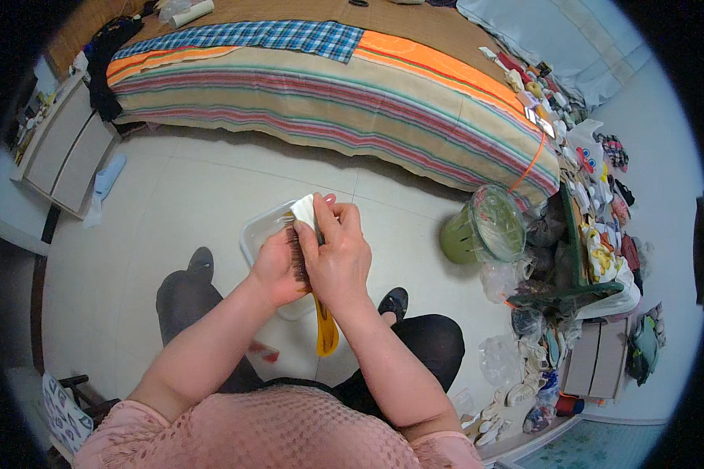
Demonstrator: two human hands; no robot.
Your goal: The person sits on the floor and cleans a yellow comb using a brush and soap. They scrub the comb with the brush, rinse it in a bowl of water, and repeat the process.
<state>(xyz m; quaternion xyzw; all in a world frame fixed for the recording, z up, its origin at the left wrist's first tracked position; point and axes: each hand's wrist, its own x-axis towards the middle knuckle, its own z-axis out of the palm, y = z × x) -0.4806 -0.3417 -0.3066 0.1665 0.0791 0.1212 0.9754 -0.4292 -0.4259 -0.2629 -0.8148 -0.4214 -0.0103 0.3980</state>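
Observation:
My left hand [278,264] cups a hairbrush from beneath, its dark bristles [297,258] facing sideways and its amber handle [326,331] pointing down towards me. From the other side, my right hand [340,252] pinches a folded white piece [303,211], perhaps tissue or cloth, at the bristles' far end. A small pink tip [330,199] pokes out beyond my right fingers; what it belongs to is hidden. Below both hands, a white plastic basin [252,225] stands on the floor between my feet, largely covered by my hands and forearms.
A green waste bin [460,240] lined with clear plastic stands to the right. Beyond it are cluttered bags and shoes [525,390]. A bed with a striped cover [328,99] spans the far side. A blue slipper [109,176] lies by the left cabinet [64,149].

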